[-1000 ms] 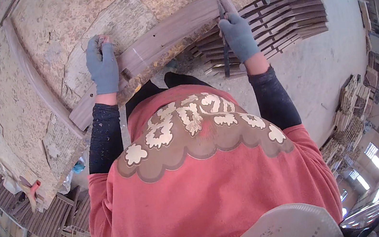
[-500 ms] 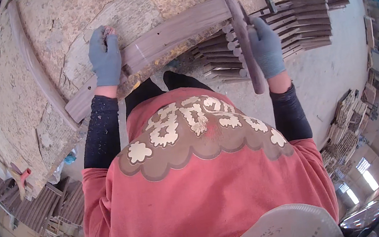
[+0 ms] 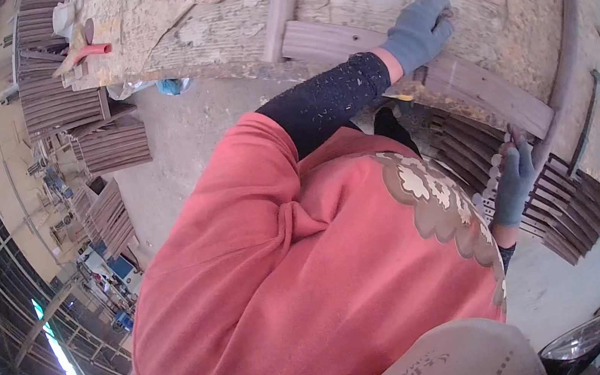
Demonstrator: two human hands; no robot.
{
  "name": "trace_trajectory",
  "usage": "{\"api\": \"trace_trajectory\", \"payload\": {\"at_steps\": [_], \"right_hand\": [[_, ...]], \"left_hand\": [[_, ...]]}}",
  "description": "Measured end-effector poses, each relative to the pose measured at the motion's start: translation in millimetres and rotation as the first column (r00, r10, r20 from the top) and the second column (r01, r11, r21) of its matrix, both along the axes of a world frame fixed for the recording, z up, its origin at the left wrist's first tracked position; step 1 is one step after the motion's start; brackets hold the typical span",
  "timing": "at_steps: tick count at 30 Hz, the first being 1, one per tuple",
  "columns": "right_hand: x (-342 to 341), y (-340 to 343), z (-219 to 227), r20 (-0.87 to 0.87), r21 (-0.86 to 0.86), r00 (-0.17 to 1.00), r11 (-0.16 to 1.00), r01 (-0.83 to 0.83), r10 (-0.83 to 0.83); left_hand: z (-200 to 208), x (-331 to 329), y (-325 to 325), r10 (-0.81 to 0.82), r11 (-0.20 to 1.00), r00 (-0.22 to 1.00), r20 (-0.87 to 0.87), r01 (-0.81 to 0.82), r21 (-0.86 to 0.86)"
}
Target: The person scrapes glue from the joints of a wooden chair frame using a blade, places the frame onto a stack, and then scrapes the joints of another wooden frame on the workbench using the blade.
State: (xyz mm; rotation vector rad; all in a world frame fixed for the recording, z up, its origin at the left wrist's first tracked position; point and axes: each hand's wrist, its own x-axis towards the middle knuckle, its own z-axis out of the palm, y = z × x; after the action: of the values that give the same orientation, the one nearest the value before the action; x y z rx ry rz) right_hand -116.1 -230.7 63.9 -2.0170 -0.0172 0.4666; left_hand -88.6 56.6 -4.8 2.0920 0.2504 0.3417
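Note:
My left hand (image 3: 420, 34), in a grey knitted glove, is closed above a flat brown wooden board (image 3: 486, 91); what its curled fingers hold, if anything, is hidden. The board runs between two rounded wooden rails, one rail (image 3: 285, 7) at its left end and a longer curved rail (image 3: 567, 65) at its right end. My right hand (image 3: 515, 180), gloved the same way, is beside the lower end of the curved rail, with its fingers stretched out and apart.
The wooden parts lie on a worn, flaking worktable (image 3: 233, 39). A hammer-like tool (image 3: 586, 124) rests right of the curved rail. Stacked dark slats (image 3: 575, 206) stand below the table edge. A red-handled tool (image 3: 93, 51) lies at the far left, near more stacked slats (image 3: 48, 85).
The view has swung left, so the table and rails appear turned. My right hand has come off the curved rail it was gripping. My left hand stays closed over the board.

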Motion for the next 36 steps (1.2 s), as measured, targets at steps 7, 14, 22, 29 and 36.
{"api": "trace_trajectory", "payload": {"at_steps": [7,14,22,29,36], "right_hand": [[-32,125,25,-0.259,0.062,0.941,0.976,-0.207,0.216],[-59,240,-5,0.099,-0.020,0.830,0.835,-0.550,0.549],[-113,290,-36,-0.083,0.132,0.953,0.951,-0.278,0.290],[-134,311,-47,-0.092,0.178,0.985,0.976,-0.125,0.143],[-145,319,-47,-0.103,0.147,0.992,0.988,-0.055,0.071]], "left_hand": [[42,-32,150,0.130,0.978,0.987,0.092,-0.112,-0.177],[19,-20,222,0.106,0.956,0.989,0.104,-0.073,-0.283],[-15,-20,221,-0.151,0.961,0.950,0.273,0.075,0.267],[-7,-19,219,-0.158,0.948,0.963,0.216,0.087,0.306],[-14,-16,224,-0.224,0.919,0.918,0.327,0.087,0.385]]}}
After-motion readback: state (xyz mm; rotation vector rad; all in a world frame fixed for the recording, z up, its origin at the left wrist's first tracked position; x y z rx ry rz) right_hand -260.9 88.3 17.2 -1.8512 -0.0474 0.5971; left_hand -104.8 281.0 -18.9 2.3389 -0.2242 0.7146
